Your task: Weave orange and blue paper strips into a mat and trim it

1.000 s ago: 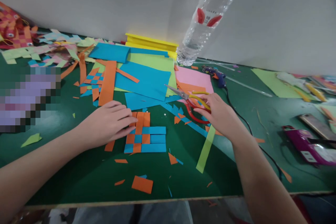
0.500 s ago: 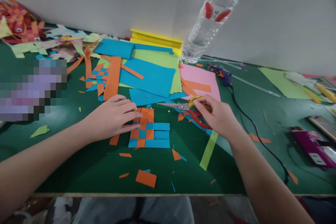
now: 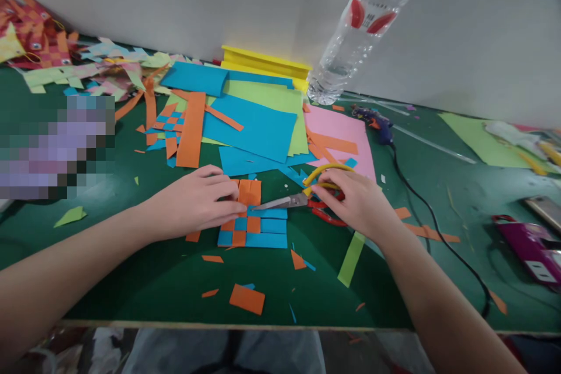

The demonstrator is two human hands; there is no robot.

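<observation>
On the table lies a woven paper piece (image 3: 266, 240), a check of orange and blue strips with loose blue ends to the right. My left hand (image 3: 199, 201) presses on its upper left part, fingers bent and close together, partly hiding it. My right hand (image 3: 357, 201) grips scissors (image 3: 289, 203) with yellow and red handles. Their blades look closed and point left. The scissor tip rests at the weave, right beside my left fingertips.
Blue sheets (image 3: 252, 125), a pink sheet (image 3: 337, 128) and orange strips lie behind. A water bottle (image 3: 355, 41) stands at the wall. To the right are a hot glue gun (image 3: 377, 125) with a black cord and a purple device (image 3: 528, 251). Paper scraps surround the weave.
The scissors have moved left and down, from above the table to the weave, and their handles look spread wider. My left fingers have shifted slightly right and down on the weave.
</observation>
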